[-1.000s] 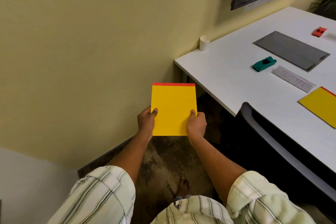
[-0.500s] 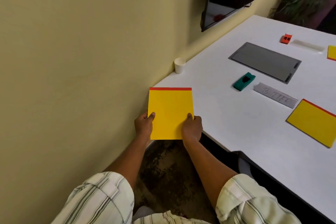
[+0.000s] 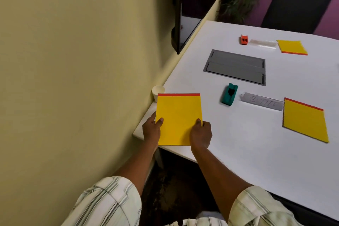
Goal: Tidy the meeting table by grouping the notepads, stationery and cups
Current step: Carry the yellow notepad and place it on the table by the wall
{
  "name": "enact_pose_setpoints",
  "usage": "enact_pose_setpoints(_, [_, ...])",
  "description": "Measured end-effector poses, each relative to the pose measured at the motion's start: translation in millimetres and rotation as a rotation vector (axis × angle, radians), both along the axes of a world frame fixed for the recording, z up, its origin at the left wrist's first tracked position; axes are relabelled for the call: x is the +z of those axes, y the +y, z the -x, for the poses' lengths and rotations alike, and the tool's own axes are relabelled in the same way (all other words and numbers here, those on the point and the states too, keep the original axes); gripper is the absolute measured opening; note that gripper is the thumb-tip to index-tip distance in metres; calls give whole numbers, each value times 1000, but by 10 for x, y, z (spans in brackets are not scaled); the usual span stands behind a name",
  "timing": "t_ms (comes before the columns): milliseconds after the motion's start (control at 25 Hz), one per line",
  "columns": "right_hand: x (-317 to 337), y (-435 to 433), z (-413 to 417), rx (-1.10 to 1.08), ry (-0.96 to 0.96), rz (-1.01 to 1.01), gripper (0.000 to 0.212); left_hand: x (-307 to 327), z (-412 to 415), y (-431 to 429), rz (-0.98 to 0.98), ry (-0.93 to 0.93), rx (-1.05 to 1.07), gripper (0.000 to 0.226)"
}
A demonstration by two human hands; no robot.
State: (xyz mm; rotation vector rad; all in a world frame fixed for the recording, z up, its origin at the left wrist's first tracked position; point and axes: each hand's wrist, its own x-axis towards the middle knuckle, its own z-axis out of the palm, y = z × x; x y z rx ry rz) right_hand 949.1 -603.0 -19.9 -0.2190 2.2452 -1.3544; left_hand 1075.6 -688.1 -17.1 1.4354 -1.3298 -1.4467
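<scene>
My left hand [image 3: 151, 130] and right hand [image 3: 200, 134] each pinch a lower corner of the yellow notepad [image 3: 178, 119], thumbs on top. A second ago I held it over the floor by the wall. Now it is above the near corner of the white table [image 3: 238, 143], its top edge overlapping a paper cup [image 3: 158, 91]. Beyond lie a small green object [image 3: 229, 94] and a second yellow notepad [image 3: 304, 123]. A third notepad [image 3: 291, 47], at the far side, has newly come into view.
</scene>
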Motion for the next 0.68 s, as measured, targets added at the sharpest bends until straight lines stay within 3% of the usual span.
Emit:
enact_pose_setpoints(320, [-15,-524,456,-229,35,12,32,91,635,-699,-61,23,-172,41])
enact_pose_setpoints(560, [-78,-1094,929,-275,7,35,33,73,1134,-1323,-39,-145,-217,25])
enact_pose_setpoints(680, [-134,-1451,1207,-292,-14,57,32,80,1430,-1722,-49,-240,-207,34])
